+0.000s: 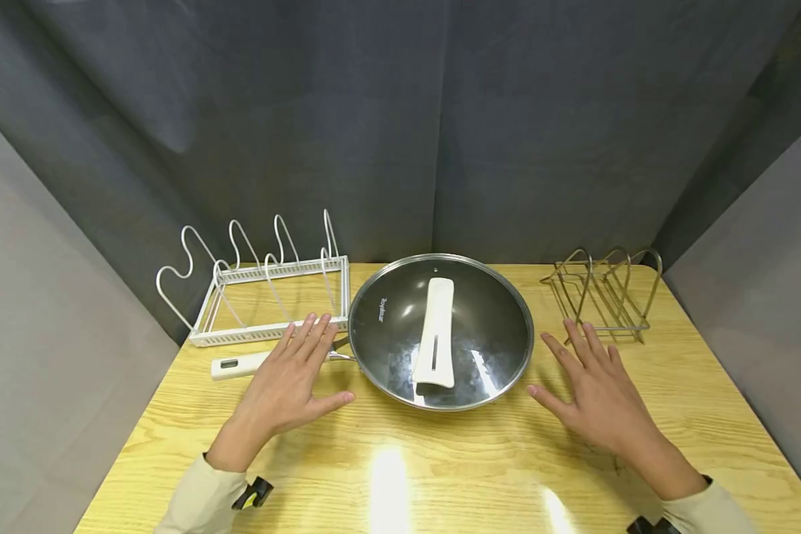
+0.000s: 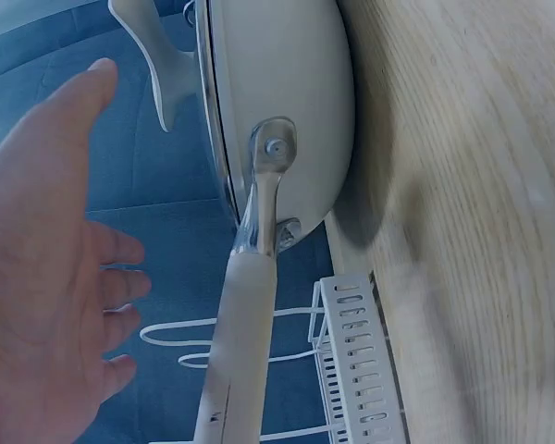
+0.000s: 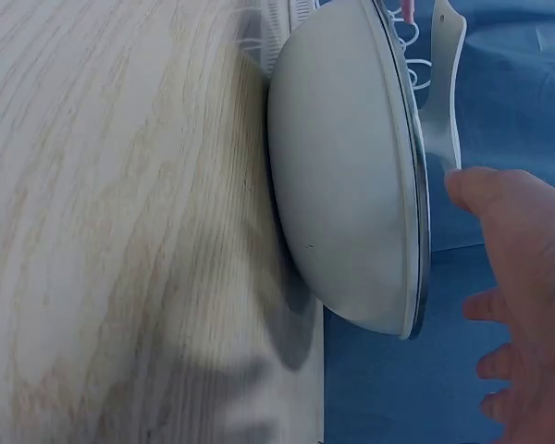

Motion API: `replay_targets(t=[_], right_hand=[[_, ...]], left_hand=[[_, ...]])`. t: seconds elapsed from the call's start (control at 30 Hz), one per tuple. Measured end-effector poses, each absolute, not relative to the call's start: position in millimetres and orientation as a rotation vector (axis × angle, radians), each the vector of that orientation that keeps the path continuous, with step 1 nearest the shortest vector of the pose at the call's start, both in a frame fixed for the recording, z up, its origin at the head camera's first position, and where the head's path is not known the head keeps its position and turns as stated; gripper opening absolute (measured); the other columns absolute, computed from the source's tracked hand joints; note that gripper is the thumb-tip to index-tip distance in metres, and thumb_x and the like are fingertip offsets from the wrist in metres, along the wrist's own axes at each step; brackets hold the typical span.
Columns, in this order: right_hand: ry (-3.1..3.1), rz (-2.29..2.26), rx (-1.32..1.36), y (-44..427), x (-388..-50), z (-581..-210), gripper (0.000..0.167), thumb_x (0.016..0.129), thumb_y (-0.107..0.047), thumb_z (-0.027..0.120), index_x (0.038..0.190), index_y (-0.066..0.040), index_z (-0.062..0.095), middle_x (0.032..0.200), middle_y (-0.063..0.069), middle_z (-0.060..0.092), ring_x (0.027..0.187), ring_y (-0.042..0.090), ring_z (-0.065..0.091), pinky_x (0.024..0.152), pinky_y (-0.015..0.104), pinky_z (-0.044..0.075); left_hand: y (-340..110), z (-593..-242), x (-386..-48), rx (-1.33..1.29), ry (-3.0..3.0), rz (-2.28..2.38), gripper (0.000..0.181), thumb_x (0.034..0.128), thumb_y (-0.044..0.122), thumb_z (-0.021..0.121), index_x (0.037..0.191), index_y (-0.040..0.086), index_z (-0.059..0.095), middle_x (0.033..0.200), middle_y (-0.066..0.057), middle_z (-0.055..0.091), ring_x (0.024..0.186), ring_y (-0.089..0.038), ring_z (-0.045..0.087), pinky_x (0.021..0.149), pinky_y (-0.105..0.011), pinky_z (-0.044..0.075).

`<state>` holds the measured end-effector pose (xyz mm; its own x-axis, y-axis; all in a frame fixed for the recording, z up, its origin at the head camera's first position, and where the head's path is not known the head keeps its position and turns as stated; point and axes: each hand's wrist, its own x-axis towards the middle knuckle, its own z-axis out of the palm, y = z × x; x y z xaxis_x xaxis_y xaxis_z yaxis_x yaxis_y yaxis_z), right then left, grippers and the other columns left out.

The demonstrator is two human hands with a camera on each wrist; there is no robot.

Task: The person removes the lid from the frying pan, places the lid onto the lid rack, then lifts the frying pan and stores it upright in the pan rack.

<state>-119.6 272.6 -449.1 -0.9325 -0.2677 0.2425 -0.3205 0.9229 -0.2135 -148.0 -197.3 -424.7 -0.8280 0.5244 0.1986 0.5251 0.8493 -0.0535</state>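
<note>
A wok [image 2: 301, 102] with a cream outside stands on the wooden table, its long cream handle [image 1: 240, 366] pointing left. On top lies a glass lid [image 1: 487, 319] with a metal rim and a long white lid handle [image 1: 440, 326]. My left hand [image 1: 287, 386] hovers above the wok's handle, fingers spread and holding nothing; in the left wrist view it is apart from that handle. To the right of the wok my right hand [image 1: 597, 393] is held in the air, fingers spread, touching nothing.
A white rack [image 1: 270, 328] with upright wire loops stands at the back left, behind the wok's handle. At the back right is a smaller bronze wire rack [image 1: 614, 328]. Dark grey cloth [image 1: 374, 133] hangs behind the table [image 1: 467, 475], with lighter panels at both sides.
</note>
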Motion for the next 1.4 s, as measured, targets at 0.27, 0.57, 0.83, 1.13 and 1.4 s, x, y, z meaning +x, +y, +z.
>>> replay_targets(t=[0.27, 0.57, 0.83, 1.13, 1.4], right_hand=[[-2.877, 0.38, 0.484, 274.1, -118.8, -434.0, 0.087, 0.094, -0.06, 0.063, 0.16, -0.012, 0.034, 0.171, 0.015, 0.003, 0.156, 0.041, 0.0, 0.117, 0.072, 0.006], [-2.886, 0.554, 0.531, 271.4, -120.2, -409.5, 0.083, 0.096, -0.054, 0.066, 0.161, -0.015, 0.033, 0.17, 0.017, 0.008, 0.155, 0.043, 0.008, 0.118, 0.07, 0.011], [-2.859, 0.617, 0.569, 261.1, -124.9, -391.2, 0.077, 0.096, -0.049, 0.067, 0.159, -0.017, 0.036, 0.169, 0.015, 0.02, 0.151, 0.046, 0.024, 0.101, 0.079, 0.031], [-2.853, 1.028, 0.554, 243.9, -126.4, -376.0, 0.067, 0.101, -0.039, 0.064, 0.158, -0.019, 0.038, 0.165, 0.014, 0.031, 0.143, 0.047, 0.039, 0.105, 0.07, 0.038], [-2.765, 1.509, 0.561, 229.4, -129.9, -370.7, 0.055, 0.106, -0.028, 0.058, 0.156, -0.016, 0.04, 0.158, 0.012, 0.043, 0.139, 0.038, 0.048, 0.103, 0.042, 0.05]], left_hand=[[-202.8, -418.4, -148.5, -0.814, -2.866, -0.004, 0.104, 0.0928, 0.078, 0.045, 0.163, 0.005, 0.017, 0.17, -0.013, 0.011, 0.156, -0.033, 0.017, 0.125, -0.05, 0.014], [-211.1, -407.7, -150.9, -0.821, -2.927, -0.048, 0.102, 0.0934, 0.076, 0.047, 0.163, 0.006, 0.021, 0.17, -0.013, 0.014, 0.157, -0.031, 0.015, 0.125, -0.051, 0.016], [-219.9, -396.7, -160.4, -0.851, -2.925, -0.082, 0.097, 0.0928, 0.073, 0.052, 0.16, 0.007, 0.032, 0.163, -0.018, 0.034, 0.15, -0.036, 0.033, 0.121, -0.054, 0.027], [-227.6, -391.8, -172.3, -0.872, -2.89, -0.133, 0.091, 0.0917, 0.071, 0.057, 0.153, 0.006, 0.045, 0.15, -0.02, 0.051, 0.138, -0.04, 0.048, 0.113, -0.055, 0.038], [-232.8, -393.3, -181.0, -0.856, -2.917, -0.133, 0.083, 0.0932, 0.07, 0.056, 0.146, 0.006, 0.054, 0.142, -0.02, 0.059, 0.13, -0.041, 0.056, 0.107, -0.057, 0.044]])
